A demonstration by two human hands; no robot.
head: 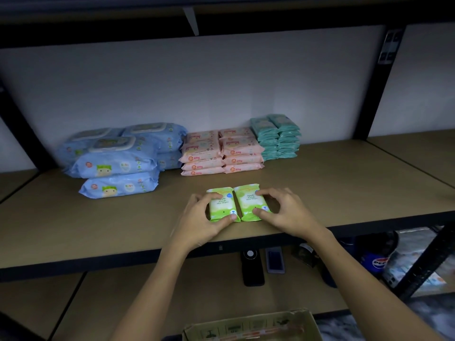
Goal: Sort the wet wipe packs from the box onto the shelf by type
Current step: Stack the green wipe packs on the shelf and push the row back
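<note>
Two green packs side by side near shelf front edge; we clamp left hand on one, right hand on other, squaring them as own row apart from blue, pink, teal stacks.

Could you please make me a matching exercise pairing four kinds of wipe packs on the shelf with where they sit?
Things:
1. blue packs
2. pink packs
3. teal packs
4. green packs

Places:
A. near the front edge, a hand on each
B. back row, right end
C. back row, left end
D. back row, middle

Pairs: 1-C, 2-D, 3-B, 4-A. The left hand holds one green pack and the right hand the other, both lying flat on the shelf.
</note>
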